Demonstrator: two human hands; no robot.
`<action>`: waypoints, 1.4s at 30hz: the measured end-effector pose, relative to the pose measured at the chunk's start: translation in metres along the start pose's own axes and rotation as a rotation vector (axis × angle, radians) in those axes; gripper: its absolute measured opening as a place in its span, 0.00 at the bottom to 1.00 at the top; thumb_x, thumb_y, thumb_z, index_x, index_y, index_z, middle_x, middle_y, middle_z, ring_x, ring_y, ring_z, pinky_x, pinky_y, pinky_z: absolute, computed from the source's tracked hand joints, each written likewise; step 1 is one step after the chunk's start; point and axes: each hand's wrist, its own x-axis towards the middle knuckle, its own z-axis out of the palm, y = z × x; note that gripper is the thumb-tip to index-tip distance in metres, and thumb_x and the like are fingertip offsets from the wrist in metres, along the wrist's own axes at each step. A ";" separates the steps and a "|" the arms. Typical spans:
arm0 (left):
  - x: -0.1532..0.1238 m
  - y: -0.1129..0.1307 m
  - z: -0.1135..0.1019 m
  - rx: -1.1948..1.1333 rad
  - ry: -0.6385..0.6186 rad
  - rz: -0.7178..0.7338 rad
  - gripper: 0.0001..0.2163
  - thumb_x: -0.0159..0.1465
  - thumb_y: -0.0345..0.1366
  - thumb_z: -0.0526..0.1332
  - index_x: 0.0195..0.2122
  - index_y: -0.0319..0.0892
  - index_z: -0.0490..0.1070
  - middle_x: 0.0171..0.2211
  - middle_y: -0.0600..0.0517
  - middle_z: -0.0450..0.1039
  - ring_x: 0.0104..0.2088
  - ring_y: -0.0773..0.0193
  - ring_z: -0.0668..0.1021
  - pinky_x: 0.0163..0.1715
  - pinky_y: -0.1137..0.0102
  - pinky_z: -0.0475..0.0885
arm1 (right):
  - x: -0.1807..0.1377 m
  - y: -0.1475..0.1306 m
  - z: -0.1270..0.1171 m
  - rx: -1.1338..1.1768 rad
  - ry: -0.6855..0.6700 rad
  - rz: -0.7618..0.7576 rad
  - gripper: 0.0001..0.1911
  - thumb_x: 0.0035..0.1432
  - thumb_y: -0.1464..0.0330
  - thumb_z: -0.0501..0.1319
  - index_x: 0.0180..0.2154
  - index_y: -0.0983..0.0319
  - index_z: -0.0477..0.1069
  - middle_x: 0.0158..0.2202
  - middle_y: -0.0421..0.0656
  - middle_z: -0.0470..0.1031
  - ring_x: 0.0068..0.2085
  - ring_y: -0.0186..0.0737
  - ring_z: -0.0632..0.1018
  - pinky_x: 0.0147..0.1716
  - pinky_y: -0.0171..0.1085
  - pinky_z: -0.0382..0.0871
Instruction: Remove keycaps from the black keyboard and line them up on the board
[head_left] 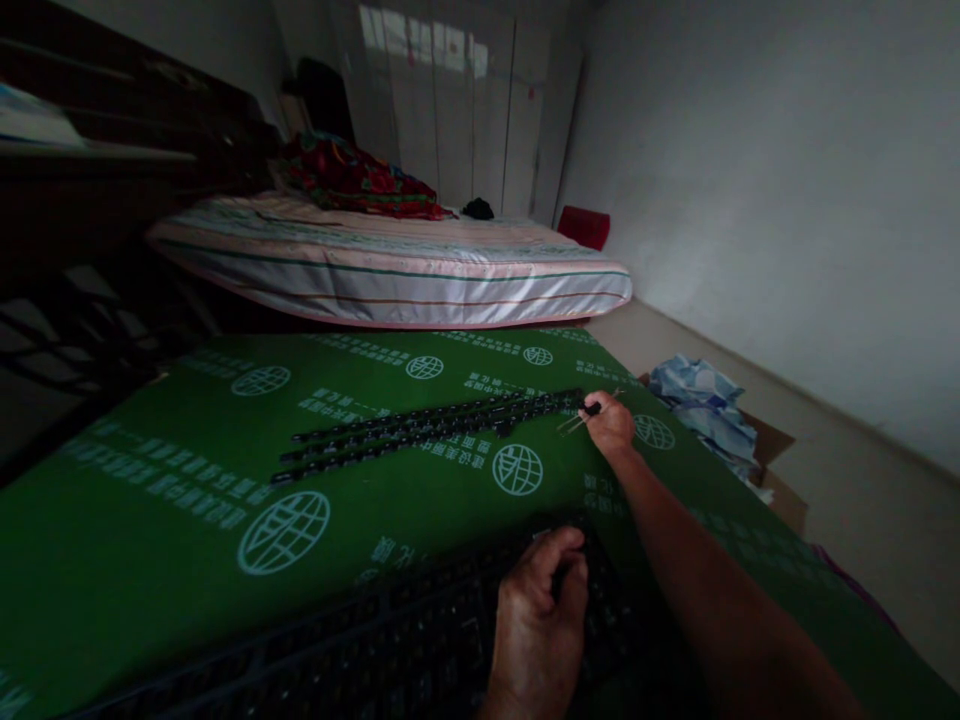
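The right hand (611, 425), at one o'clock from the left hand (541, 610), pinched a wire tool (574, 424) beside black keycaps (397, 434), apparently rowed to keep order. Above the keyboard (405, 620) at six o'clock, the left curled narrowly, perhaps steadying it; contents unclear.

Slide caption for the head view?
Left hand over a black keyboard, right hand gripping a thin-pronged tool beside rows of small black pieces on green board.

green board (150, 585) | "建设美丽" (461, 456) | globe logos (517, 470) | other lettering (176, 465) blurred
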 end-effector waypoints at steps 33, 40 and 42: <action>0.000 0.004 -0.001 0.011 -0.010 0.020 0.12 0.55 0.25 0.57 0.37 0.44 0.75 0.33 0.54 0.79 0.32 0.66 0.80 0.36 0.74 0.75 | 0.002 0.007 -0.002 0.628 0.170 0.139 0.23 0.51 0.51 0.53 0.35 0.64 0.69 0.29 0.46 0.77 0.28 0.39 0.77 0.23 0.33 0.69; 0.001 0.000 0.002 -0.037 0.003 -0.011 0.10 0.55 0.27 0.58 0.36 0.44 0.75 0.33 0.53 0.78 0.33 0.64 0.79 0.38 0.70 0.75 | -0.028 0.006 -0.038 0.774 0.119 0.143 0.25 0.49 0.48 0.55 0.34 0.64 0.67 0.25 0.44 0.76 0.24 0.39 0.78 0.15 0.30 0.66; 0.002 -0.002 0.003 -0.071 0.019 -0.031 0.10 0.55 0.28 0.58 0.36 0.44 0.75 0.34 0.52 0.79 0.34 0.63 0.79 0.40 0.68 0.75 | -0.042 0.005 -0.054 0.820 0.079 0.129 0.24 0.49 0.49 0.57 0.33 0.64 0.67 0.23 0.44 0.76 0.22 0.38 0.77 0.15 0.29 0.65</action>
